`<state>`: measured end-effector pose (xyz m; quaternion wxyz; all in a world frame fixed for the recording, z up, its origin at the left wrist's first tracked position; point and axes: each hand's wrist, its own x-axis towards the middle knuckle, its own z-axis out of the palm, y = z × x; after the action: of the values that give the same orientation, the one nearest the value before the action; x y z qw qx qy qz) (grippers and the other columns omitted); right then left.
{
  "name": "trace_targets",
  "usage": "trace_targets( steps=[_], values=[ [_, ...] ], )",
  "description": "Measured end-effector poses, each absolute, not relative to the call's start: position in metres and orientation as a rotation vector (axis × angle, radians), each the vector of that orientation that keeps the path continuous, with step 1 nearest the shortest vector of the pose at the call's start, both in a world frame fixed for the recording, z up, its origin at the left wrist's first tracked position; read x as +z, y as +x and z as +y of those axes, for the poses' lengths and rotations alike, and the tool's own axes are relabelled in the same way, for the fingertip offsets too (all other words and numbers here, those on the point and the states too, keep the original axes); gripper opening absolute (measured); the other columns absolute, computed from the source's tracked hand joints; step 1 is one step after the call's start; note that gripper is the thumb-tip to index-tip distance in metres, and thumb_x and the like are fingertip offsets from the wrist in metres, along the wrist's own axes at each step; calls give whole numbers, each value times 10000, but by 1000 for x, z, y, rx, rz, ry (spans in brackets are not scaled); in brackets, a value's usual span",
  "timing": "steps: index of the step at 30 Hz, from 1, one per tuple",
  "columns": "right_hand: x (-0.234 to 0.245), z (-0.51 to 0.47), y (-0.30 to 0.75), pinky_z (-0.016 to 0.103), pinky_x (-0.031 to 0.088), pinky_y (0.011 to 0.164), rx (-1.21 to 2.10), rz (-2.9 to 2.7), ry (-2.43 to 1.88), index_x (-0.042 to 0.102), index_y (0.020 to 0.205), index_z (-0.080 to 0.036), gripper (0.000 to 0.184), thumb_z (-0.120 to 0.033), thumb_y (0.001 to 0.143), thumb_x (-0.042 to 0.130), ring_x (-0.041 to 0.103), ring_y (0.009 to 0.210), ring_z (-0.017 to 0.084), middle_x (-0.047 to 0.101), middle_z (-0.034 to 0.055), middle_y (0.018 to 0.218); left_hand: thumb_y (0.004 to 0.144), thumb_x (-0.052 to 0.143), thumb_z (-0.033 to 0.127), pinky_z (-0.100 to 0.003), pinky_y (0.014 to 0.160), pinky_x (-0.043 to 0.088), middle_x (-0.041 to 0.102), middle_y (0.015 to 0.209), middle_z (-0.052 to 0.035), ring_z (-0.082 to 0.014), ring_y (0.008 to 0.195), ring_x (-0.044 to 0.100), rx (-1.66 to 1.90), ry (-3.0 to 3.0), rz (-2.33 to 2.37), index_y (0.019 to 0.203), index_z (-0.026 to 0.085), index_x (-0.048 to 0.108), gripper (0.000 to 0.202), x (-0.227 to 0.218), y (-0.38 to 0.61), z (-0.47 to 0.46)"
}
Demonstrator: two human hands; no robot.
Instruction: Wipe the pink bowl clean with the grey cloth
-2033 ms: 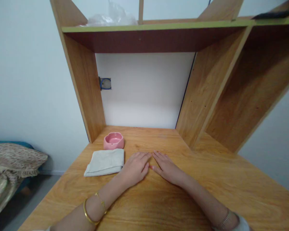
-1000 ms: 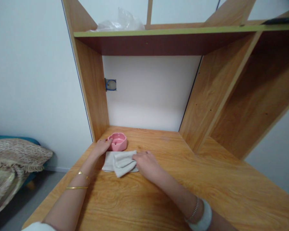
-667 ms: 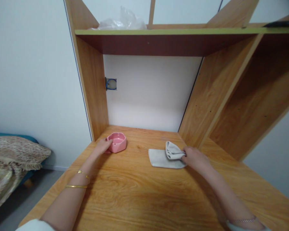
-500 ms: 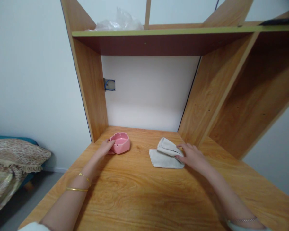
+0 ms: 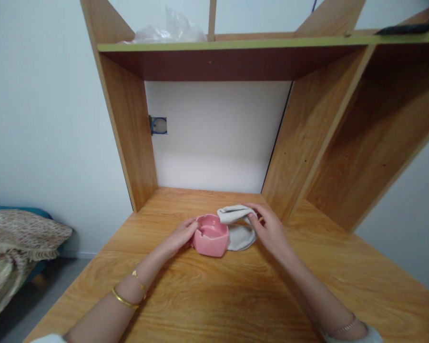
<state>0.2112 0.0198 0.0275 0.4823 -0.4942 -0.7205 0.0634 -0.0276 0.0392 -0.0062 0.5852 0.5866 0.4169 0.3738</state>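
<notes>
A pink faceted ashtray (image 5: 211, 242) with notches in its rim is tilted slightly above or on the wooden desktop, near the middle. My left hand (image 5: 184, 234) grips its left side, thumb at the rim and the other fingers partly hidden behind. From the right, my right hand (image 5: 268, 227) pinches a light grey folded cloth (image 5: 238, 214) between thumb and fingers. One fold of the cloth is raised at the ashtray's right rim, while the lower part hangs or lies behind and beside the ashtray. Whether that lower part touches the desktop I cannot tell.
The wooden desktop (image 5: 186, 295) runs under both arms. A shelf (image 5: 210, 45) with a green edge crosses above, carrying a clear plastic bag (image 5: 168, 29). Side panels (image 5: 128, 124) frame a white back wall with an uncovered socket box (image 5: 159, 125). A patterned blanket (image 5: 17, 233) lies at left.
My left hand has brought the ashtray rightward and nearer to me, up against the cloth. My right hand has lifted the cloth's fold and moved slightly left.
</notes>
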Motion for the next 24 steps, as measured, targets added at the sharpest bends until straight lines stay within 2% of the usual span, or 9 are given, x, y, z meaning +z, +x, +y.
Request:
trace_targets(
  steps=[3, 5, 7, 9, 12, 14, 19, 22, 24],
  values=[
    [24, 13, 192, 293, 409, 734, 265, -1850, -1104, 578, 950, -204, 236, -242, 795, 403, 528, 878, 180, 586, 53, 937, 783, 450, 367, -171, 395, 279, 531, 562, 24, -74, 415, 407, 931, 1469, 1042, 1011, 133, 580, 351, -7, -26, 40],
    [21, 10, 182, 285, 412, 701, 314, -1874, -1091, 595, 904, -204, 223, -218, 762, 423, 526, 819, 172, 567, 44, 878, 777, 447, 318, -187, 479, 365, 610, 688, -16, -103, 527, 507, 990, 1547, 1069, 1011, 128, 584, 331, -6, -26, 41],
    [17, 9, 175, 276, 410, 658, 345, -1852, -1098, 610, 833, -204, 194, -222, 737, 442, 517, 764, 166, 542, 35, 822, 766, 451, 277, -216, 628, 421, 642, 869, -44, -141, 706, 571, 1037, 1648, 1087, 1038, 140, 579, 331, -2, -25, 39],
    [15, 10, 172, 272, 402, 630, 373, -1801, -1112, 610, 737, -201, 164, -269, 744, 461, 507, 725, 164, 522, 28, 764, 767, 444, 259, -243, 738, 420, 632, 987, -44, -167, 837, 575, 1045, 1751, 1124, 1073, 162, 571, 345, 3, -25, 35],
    [15, 11, 173, 268, 385, 593, 382, -1685, -1152, 567, 610, -200, 243, -374, 758, 486, 488, 657, 156, 499, 12, 671, 776, 431, 248, -257, 802, 408, 613, 1062, -34, -182, 931, 558, 1042, 1870, 1174, 1110, 189, 557, 362, 11, -22, 26],
    [19, 11, 175, 265, 378, 588, 382, -1597, -1154, 544, 588, -202, 280, -418, 758, 494, 486, 638, 153, 499, 5, 646, 776, 430, 236, -256, 829, 397, 608, 1076, -29, -182, 957, 550, 1049, 1916, 1186, 1110, 195, 559, 360, 15, -20, 21],
    [24, 8, 172, 268, 400, 642, 458, -1655, -1051, 539, 625, -205, 245, -411, 754, 506, 517, 691, 160, 537, 13, 689, 789, 407, 233, -274, 844, 392, 627, 1035, -22, -188, 933, 561, 1033, 1918, 1210, 1098, 199, 567, 349, 21, -16, 17],
    [16, 10, 168, 274, 421, 630, 430, -1722, -1150, 536, 789, -203, 167, -350, 711, 545, 512, 671, 155, 522, 2, 714, 775, 425, 231, -278, 856, 384, 618, 1054, -18, -194, 954, 550, 1053, 1940, 1208, 1091, 207, 569, 348, 25, -14, 14],
    [8, 13, 168, 301, 439, 668, 351, -1681, -1255, 474, 1025, -193, 412, -310, 648, 589, 529, 746, 175, 525, 25, 838, 749, 464, 233, -285, 870, 374, 605, 1078, -22, -204, 975, 538, 1061, 1982, 1232, 1107, 214, 559, 371, 27, -12, 10]
  ],
)
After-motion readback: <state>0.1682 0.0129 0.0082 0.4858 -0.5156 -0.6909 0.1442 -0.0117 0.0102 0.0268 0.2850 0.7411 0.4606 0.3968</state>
